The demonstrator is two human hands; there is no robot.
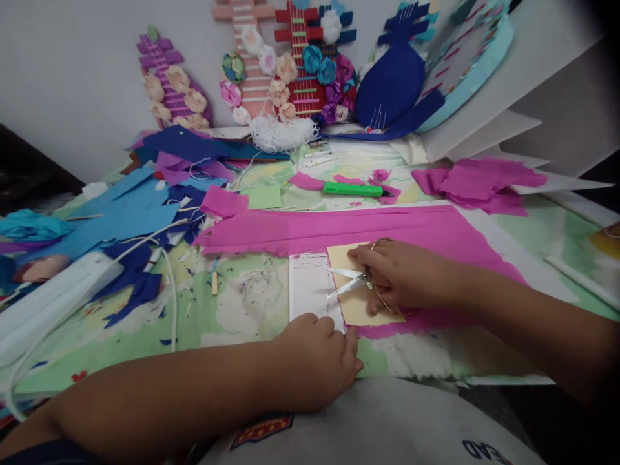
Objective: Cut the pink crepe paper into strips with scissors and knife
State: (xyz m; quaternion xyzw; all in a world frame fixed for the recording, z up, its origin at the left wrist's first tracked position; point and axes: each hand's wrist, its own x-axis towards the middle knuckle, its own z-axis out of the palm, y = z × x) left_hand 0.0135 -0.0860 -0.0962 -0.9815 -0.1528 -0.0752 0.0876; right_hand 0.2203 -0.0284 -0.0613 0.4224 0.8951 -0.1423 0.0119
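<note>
My right hand [400, 274] is closed around the handles of a pair of scissors [347, 282], its blades spread and pointing left. Beneath the scissors lies a pale yellow card [356, 311], and my right fingers rest against it. The card sits on pink crepe paper [387, 227], which is spread over a white sheet [310, 290]. My left hand [317, 361] is at the near edge of the table, fingers curled, its fingertips at the front corner of the pink paper just below the card. Its palm side is hidden.
A green cutter or marker [352, 189] lies beyond the pink paper. Crumpled pink paper [489, 184] is at the right. A white power strip [58, 303] with cables and blue scraps [130, 200] fill the left. Decorated guitar-like cutouts [298, 64] lean against the wall.
</note>
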